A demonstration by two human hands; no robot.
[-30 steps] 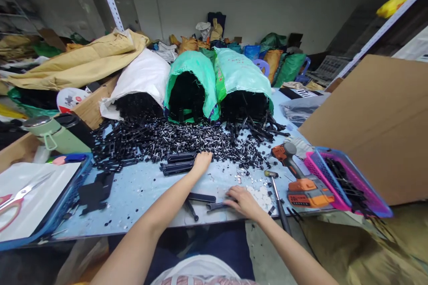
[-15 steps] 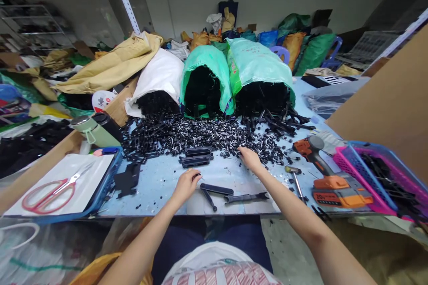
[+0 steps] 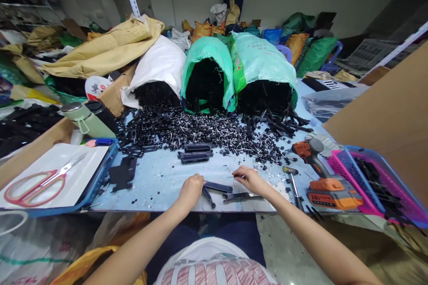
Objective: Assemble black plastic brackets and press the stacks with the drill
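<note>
My left hand [image 3: 191, 192] is closed at the left end of a black plastic bar [image 3: 219, 186], where a shorter black arm [image 3: 209, 197] angles off toward me. Its fingertips hide whatever is between them. My right hand [image 3: 250, 180] pinches a thin metal pin that points left, just above the bar's right end. A forked black part [image 3: 242, 196] lies flat under that hand. Beyond the hands, two black slotted housings [image 3: 195, 153] sit side by side. Behind them spreads a heap of small black-headed pins [image 3: 210, 131].
Three sacks, white [image 3: 158, 67], green [image 3: 209, 75] and pale green [image 3: 264, 71], open toward me with black parts. At right are a cordless drill [image 3: 321, 173], a hammer [image 3: 293, 182] and plastic baskets [image 3: 354, 160]. Red-handled scissors [image 3: 43, 185] lie at left.
My right hand has drawn back from the heap toward me, now with a pin at its fingertips. My left hand has moved slightly nearer me, to the black bar's end.
</note>
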